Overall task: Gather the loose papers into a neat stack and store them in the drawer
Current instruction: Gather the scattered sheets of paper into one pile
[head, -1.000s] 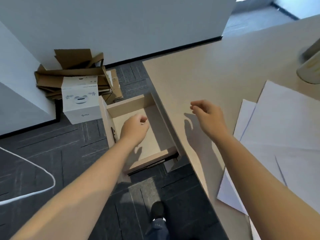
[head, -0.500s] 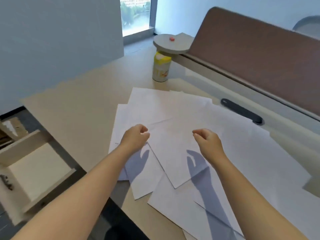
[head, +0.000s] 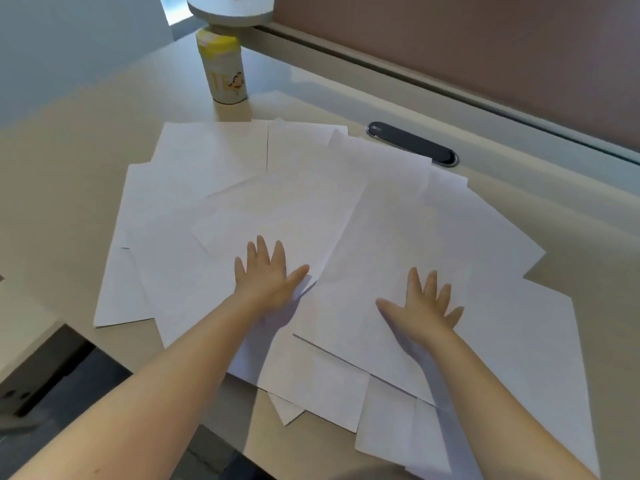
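Observation:
Several loose white papers (head: 284, 202) lie fanned and overlapping across the beige desk (head: 69, 174). My left hand (head: 266, 275) rests flat on the sheets near the middle, fingers spread, palm down. To its right, my right hand (head: 424, 303) lies flat on another sheet, fingers spread too. Neither hand grips a sheet. Some sheets hang over the desk's near edge. At the lower left only a pale corner of the drawer unit (head: 24, 375) shows; its inside is out of view.
A white and yellow canister (head: 225, 69) stands at the back of the desk beneath a round grey lamp base (head: 230, 10). A dark oval cable grommet (head: 412, 143) sits behind the papers. A brown partition (head: 485, 46) runs along the back. Dark carpet (head: 86, 386) lies below left.
The view has swung from the open drawer to the desk. Both hands went from loosely curled in the air to flat, fingers spread, on the papers.

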